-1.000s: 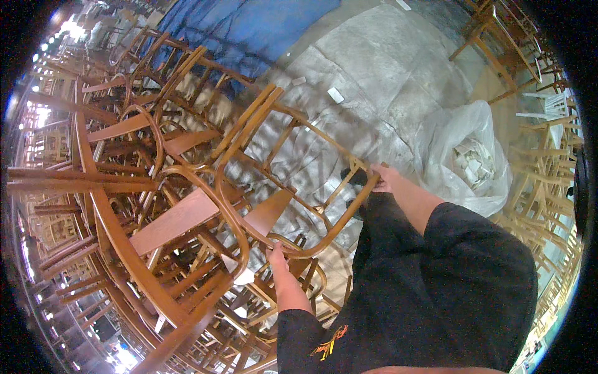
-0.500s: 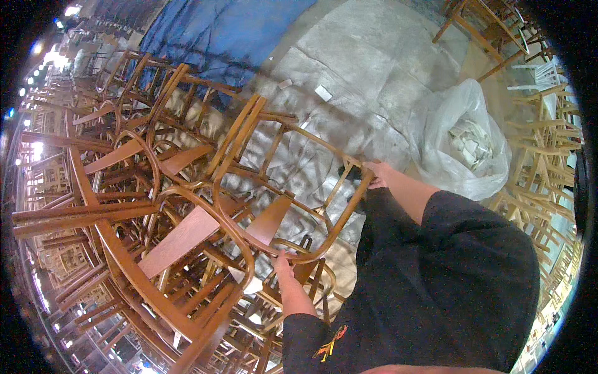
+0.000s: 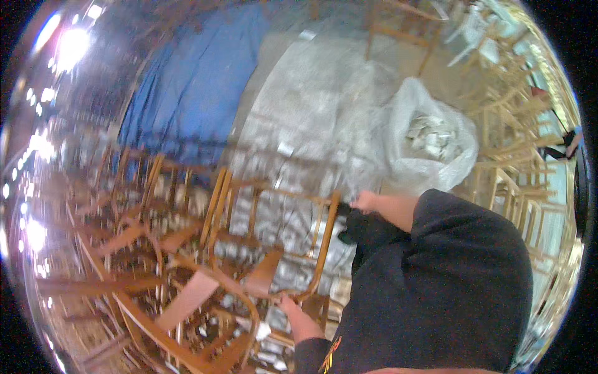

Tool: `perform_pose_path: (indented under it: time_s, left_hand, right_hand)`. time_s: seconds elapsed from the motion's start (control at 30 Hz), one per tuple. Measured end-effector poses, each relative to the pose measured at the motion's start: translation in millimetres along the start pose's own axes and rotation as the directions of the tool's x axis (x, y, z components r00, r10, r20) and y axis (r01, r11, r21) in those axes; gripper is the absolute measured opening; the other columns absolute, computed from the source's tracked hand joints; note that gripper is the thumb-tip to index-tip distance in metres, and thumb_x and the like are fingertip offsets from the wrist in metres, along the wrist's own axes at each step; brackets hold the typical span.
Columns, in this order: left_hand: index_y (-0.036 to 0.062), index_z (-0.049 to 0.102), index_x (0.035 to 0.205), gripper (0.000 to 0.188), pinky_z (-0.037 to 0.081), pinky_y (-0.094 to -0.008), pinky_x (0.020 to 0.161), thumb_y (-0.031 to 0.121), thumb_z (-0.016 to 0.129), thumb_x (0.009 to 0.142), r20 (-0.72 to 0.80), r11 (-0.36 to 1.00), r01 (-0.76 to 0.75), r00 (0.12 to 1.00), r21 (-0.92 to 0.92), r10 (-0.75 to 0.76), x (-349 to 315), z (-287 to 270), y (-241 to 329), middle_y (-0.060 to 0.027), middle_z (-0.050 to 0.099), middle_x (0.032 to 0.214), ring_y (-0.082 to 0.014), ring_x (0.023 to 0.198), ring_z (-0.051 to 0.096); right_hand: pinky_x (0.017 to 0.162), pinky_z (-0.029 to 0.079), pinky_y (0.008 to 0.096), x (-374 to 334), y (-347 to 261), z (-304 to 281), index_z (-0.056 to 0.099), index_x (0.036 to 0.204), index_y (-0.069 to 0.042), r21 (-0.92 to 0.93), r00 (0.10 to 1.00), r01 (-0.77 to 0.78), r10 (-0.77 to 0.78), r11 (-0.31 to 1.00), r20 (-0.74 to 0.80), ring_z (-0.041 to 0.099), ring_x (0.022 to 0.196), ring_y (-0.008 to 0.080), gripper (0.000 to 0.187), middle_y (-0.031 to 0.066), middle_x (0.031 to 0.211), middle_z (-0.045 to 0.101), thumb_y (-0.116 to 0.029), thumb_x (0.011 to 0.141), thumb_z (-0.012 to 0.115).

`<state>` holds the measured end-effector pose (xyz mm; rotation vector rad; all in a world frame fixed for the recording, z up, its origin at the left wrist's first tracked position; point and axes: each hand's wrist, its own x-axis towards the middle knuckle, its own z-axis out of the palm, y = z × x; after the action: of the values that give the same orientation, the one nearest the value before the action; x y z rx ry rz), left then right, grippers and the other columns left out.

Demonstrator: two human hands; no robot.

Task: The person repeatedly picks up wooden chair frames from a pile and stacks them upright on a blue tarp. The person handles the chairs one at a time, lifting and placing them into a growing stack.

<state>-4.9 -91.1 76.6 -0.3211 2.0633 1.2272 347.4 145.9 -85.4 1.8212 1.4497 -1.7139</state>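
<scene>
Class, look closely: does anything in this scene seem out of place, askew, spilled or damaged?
A small white rectangular scrap lies loose on the grey floor covering, apart from the open translucent plastic bag of pale scraps. At left, brown wooden chairs overlap at mixed angles, looking jumbled. Blur leaves damage uncertain.

My left hand (image 3: 289,305) grips the lower edge of a brown wooden chair frame with rounded corners (image 3: 326,240); my right hand (image 3: 364,202), blurred, is just beside its upper end. Tangled brown wooden chairs (image 3: 187,302) crowd my left. Ahead lie a blue fabric sheet (image 3: 193,81) and a grey floor covering (image 3: 311,87), with a translucent plastic bag (image 3: 458,171) of whitish scraps (image 3: 433,134) to the right.
</scene>
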Motion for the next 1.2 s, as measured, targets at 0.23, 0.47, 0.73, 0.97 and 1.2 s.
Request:
perform_pose_path:
  time_s: [0.23,0.47,0.73,0.97,1.2]
  left_hand:
    - [0.0057,0.05,0.14,0.055,0.056,-0.0494,0.088,0.032,0.068,0.096,0.277,0.931,0.134,0.932,0.339,-0.235,-43,92,-20,-0.0145,0.063,0.126,-0.0337,0.111,0.065]
    - [0.0047,0.056,0.132,0.05,0.055,-0.0498,0.088,0.036,0.068,0.094,0.672,0.68,-0.326,0.662,0.657,-0.332,-110,296,5,-0.0148,0.066,0.122,-0.0351,0.111,0.066]
    - [0.0036,0.064,0.122,0.047,0.055,-0.0504,0.088,0.04,0.069,0.092,0.78,0.297,-0.767,0.387,0.568,-0.492,-198,509,22,-0.0151,0.069,0.118,-0.0367,0.111,0.066]
    - [0.0027,0.07,0.113,0.047,0.054,-0.0509,0.089,0.044,0.07,0.09,0.78,-0.039,-0.999,0.012,-0.016,-0.626,-244,701,53,-0.0154,0.072,0.114,-0.0381,0.112,0.067]
    - [-0.0008,0.07,0.115,0.055,0.055,-0.0485,0.091,0.048,0.07,0.089,0.599,-0.422,-0.635,-0.082,-0.648,-0.797,-268,886,22,-0.0174,0.073,0.115,-0.0374,0.112,0.068]
  right_hand:
    - [0.074,0.058,0.0483,-30,151,-140,0.077,0.096,-0.009,-0.393,0.924,0.102,-0.234,0.914,-0.304,0.074,0.085,0.0342,0.036,0.0157,0.093,0.076,-0.041,0.081,0.071]
    - [0.076,0.058,0.0467,-9,158,-238,0.077,0.102,-0.005,-0.253,0.911,-0.082,-0.031,0.964,-0.411,0.073,0.087,0.0372,0.034,0.0184,0.106,0.075,-0.033,0.084,0.068]
    - [0.059,0.06,0.0468,-31,210,-448,0.066,0.126,-0.005,0.748,0.903,0.053,0.287,0.661,-0.318,0.072,0.069,0.0324,0.045,0.0193,0.099,0.074,-0.036,0.093,0.064]
    - [0.057,0.062,0.0452,-64,299,-520,0.068,0.106,-0.003,0.934,0.724,0.169,0.603,0.316,-0.335,0.071,0.062,0.0271,0.032,0.0135,0.087,0.075,-0.033,0.094,0.063]
    - [0.048,0.055,0.0455,-93,332,-482,0.069,0.09,-0.001,0.933,0.661,-0.093,0.723,0.347,-0.203,0.069,0.055,0.0281,0.028,0.0133,0.08,0.072,-0.028,0.092,0.062]
